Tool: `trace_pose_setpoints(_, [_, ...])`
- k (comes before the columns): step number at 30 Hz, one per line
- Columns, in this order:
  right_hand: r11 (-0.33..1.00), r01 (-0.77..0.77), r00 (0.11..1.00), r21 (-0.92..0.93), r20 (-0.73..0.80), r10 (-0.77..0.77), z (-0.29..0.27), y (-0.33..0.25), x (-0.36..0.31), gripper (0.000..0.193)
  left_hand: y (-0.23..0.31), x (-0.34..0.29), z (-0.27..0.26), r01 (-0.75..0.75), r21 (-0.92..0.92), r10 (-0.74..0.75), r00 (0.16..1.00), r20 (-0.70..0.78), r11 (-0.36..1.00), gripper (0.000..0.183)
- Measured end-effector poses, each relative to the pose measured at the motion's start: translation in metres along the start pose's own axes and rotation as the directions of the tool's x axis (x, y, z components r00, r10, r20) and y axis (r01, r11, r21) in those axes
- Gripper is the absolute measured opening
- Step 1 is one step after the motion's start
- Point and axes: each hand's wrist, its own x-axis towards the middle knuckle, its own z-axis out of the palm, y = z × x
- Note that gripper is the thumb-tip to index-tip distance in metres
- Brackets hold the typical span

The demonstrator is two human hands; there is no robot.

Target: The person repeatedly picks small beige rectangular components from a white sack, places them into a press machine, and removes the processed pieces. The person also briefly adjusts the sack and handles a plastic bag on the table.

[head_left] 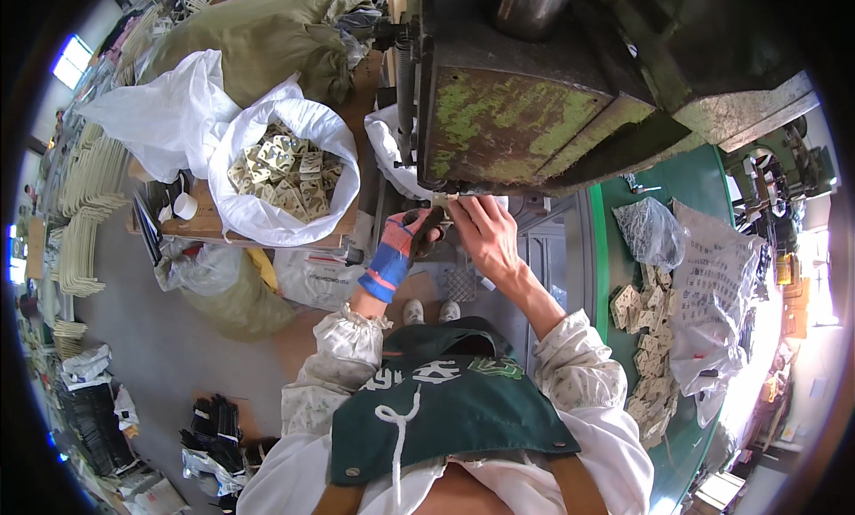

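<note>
My left hand (403, 248) wears a blue and pink striped work glove with dark, soiled fingers. Its fingers are curled together just below the heavy machine head (517, 114). Beside it, my bare right hand (484, 236) has its fingers bent inward and close together. A small pale plate (441, 200) shows between the fingertips of both hands, mostly covered by them. To the left, a white sack (343, 159) stands open, full of similar pale plates with holes (285, 167).
On the right, a green table (614, 257) bears loose pale plates (655, 337), a clear plastic bag (650, 230) and a printed woven sack (712, 292). An olive sack (258, 34) lies behind the white one. Bags and black bundles (214, 439) lie on the floor.
</note>
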Motion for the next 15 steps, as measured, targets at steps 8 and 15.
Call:
trace_pose_setpoints(8, [0.997, -0.053, 0.998, 0.063, 0.04, 0.051, -0.002, -0.01, 0.0, 0.038, -0.04, 0.014, -0.024, -0.174, 0.339, 0.152, 0.984, 0.089, 0.924, 0.015])
trace_pose_setpoints(15, [0.673, -0.631, 0.751, 0.386, 0.089, 0.654, -0.015, -0.003, -0.007, 0.019, -0.044, 0.02, -0.031, 0.022, -0.115, -0.018, 0.999, 0.043, 0.993, 0.022])
